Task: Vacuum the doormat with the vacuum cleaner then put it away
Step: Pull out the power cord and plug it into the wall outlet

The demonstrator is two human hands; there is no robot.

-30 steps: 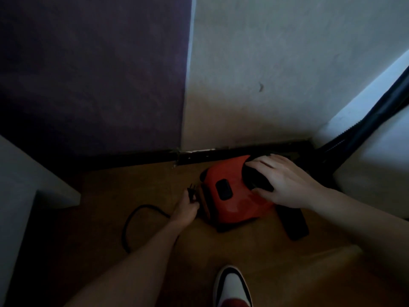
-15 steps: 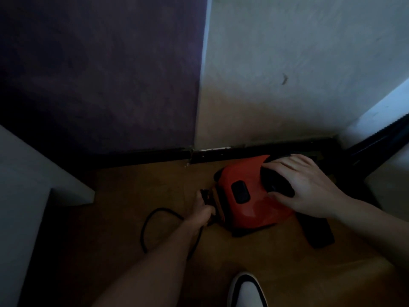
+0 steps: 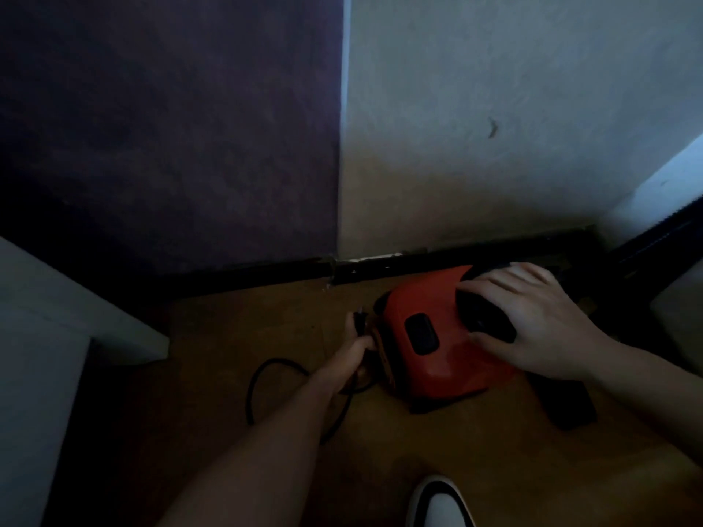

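The red vacuum cleaner (image 3: 437, 340) sits on the wooden floor against the black skirting board (image 3: 437, 264). Your right hand (image 3: 532, 321) lies flat and spread on its dark top, apparently steadying it. Just left of the vacuum, your left hand (image 3: 353, 355) is closed around the black power cord (image 3: 258, 378) near its plug (image 3: 359, 321), probably for stowing it.
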